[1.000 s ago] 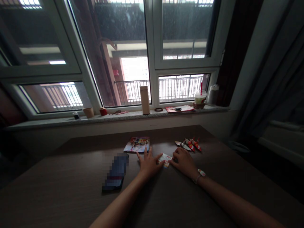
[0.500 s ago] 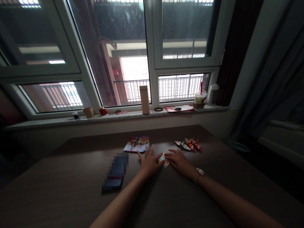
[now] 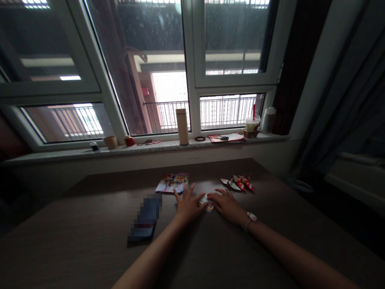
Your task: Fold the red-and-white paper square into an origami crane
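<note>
Dark wood-grain surface (image 3: 90, 241) carries both forearms, which reach forward from the lower edge of the view and converge near its middle. The left hand (image 3: 187, 205) lies palm down, its fingers (image 3: 184, 192) apart and stretched toward the window, the thumb angled right so that its tip touches a small folded paper (image 3: 207, 203). The right hand (image 3: 227, 205), with a light wristband (image 3: 250, 217) behind it, also rests palm down; its fingers (image 3: 214, 195) lie close together, point left and rest on the paper's right edge, neither hand closed around it. The paper lies flat on the surface, between the two hands, only a narrow white and red strip of it showing. Just beyond the left hand lies a colourful printed sheet (image 3: 172, 183), beyond the right hand a few folded paper figures (image 3: 237, 183), and a dark flat object (image 3: 146, 218) lies left of the left forearm.
</note>
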### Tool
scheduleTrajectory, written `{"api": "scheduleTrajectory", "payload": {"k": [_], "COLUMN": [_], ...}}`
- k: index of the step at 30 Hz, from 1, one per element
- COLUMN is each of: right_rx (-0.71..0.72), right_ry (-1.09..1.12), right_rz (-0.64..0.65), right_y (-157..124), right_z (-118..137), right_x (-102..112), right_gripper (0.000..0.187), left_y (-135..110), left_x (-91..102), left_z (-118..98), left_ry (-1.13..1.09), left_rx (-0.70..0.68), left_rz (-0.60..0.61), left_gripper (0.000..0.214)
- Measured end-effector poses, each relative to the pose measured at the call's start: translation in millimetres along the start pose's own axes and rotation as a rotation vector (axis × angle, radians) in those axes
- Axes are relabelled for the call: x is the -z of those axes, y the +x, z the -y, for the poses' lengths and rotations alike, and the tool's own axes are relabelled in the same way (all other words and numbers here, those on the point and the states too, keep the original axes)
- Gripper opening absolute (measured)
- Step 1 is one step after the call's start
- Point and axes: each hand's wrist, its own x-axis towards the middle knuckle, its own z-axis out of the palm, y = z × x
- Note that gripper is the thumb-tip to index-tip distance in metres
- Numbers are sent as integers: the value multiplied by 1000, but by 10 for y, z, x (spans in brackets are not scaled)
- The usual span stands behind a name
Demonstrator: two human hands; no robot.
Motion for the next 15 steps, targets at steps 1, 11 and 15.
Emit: {"api": "scheduleTrajectory", "payload": {"k": [1, 11, 15], "right_rx": [4, -7, -17], "right_ry": [-12, -100, -113], "right_rz": [2, 10, 0], "right_y": [-3, -11, -22], "right_z": [4, 18, 41], "right_x": [6, 10, 23], "right_gripper": [36, 37, 37], "left_y": [-9, -75, -139], "left_x": [-1, 9, 77], "left_z": [4, 63, 91], "left_ry": [-6, 12, 27], "left_rx": [7, -39, -57], "left_rz": [5, -59, -101], "left_gripper": [50, 44, 39]}}
